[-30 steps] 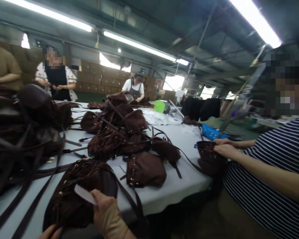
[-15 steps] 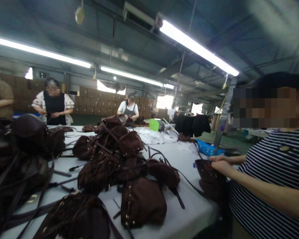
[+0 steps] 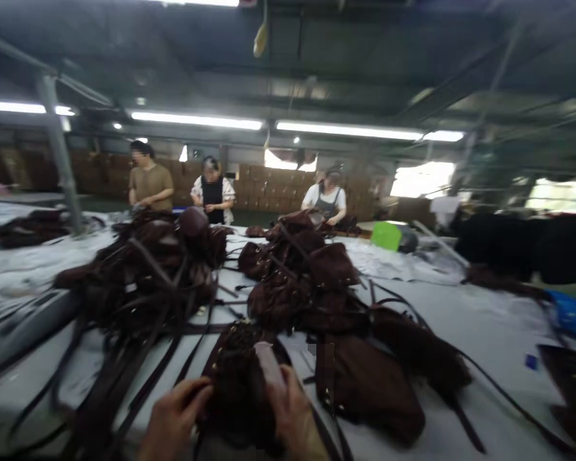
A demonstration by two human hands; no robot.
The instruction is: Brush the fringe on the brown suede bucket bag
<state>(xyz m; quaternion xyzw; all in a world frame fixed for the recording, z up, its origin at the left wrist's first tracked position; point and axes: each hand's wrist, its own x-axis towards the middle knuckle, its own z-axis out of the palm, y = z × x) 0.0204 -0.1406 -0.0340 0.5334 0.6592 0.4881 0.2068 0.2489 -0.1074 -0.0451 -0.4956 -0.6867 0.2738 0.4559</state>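
Below, hands (image 3: 170, 416) with pale strip (image 3: 269, 366) at brown bag (image 3: 237, 387), contents hidden

The room (image 3: 365, 77) is being lit by tube lights (image 3: 196, 121) across the upper frame and by windows (image 3: 415, 181) at right, its back wall (image 3: 374, 160) being lined with cartons (image 3: 264, 189) mid-frame.
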